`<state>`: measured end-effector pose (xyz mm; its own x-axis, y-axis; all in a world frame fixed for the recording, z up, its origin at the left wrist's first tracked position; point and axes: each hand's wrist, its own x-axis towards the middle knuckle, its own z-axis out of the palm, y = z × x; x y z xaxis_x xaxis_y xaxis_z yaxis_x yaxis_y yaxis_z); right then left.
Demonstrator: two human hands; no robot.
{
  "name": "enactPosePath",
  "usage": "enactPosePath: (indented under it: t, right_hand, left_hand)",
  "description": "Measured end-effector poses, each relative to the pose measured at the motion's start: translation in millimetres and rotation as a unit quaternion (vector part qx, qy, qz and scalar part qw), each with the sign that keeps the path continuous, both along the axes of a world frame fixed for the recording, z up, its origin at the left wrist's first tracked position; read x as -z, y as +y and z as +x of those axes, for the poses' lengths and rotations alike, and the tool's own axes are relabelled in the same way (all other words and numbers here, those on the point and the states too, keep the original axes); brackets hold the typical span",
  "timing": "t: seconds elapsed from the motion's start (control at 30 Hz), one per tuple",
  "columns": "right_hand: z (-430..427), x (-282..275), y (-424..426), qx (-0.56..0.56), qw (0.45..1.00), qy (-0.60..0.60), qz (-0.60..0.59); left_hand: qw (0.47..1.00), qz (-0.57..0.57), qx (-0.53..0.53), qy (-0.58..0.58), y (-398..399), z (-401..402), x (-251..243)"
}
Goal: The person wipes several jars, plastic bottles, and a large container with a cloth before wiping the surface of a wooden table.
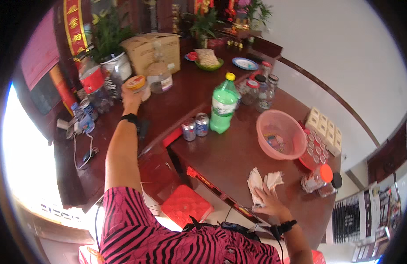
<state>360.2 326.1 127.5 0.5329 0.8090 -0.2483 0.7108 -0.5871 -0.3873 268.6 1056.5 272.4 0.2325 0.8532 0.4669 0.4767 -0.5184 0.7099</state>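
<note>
At the back left, my left hand [131, 98] grips a clear plastic jar [146, 92] with an orange-and-yellow lid, beside a larger clear jar [160, 79] on the dark red-brown wooden sideboard [187, 87]. Lower right, my right hand [272, 204] presses a crumpled white cloth [255, 181] against the lower wooden table [216, 155], its fingers spread over the cloth. A pink plastic basin [264, 128] with small packets inside stands beyond that hand. Two drink cans [189, 129] and a green soda bottle [220, 109] with a yellow cap stand between my hands.
Left of the jar are a red-labelled plastic bottle [93, 82] and a potted plant [116, 66]. A cardboard box [154, 49] stands behind. Several glass jars [249, 94] line the table's back; lidded jars [314, 181] stand at right. A red stool [187, 204] is below the table edge.
</note>
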Motion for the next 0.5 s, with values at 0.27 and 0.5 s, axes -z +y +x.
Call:
enactPosePath:
  t: [0.27,0.5]
  right_hand:
    - [-23,5,-7,0.094,0.991,-0.061,0.069]
    - [-24,17,-12,0.101,0.977,-0.110,0.153]
  left_hand:
    - [0.995,-0.058,-0.053,0.061,-59,29,1]
    - [0.999,0.019,0.046,-0.003,-38,30,2]
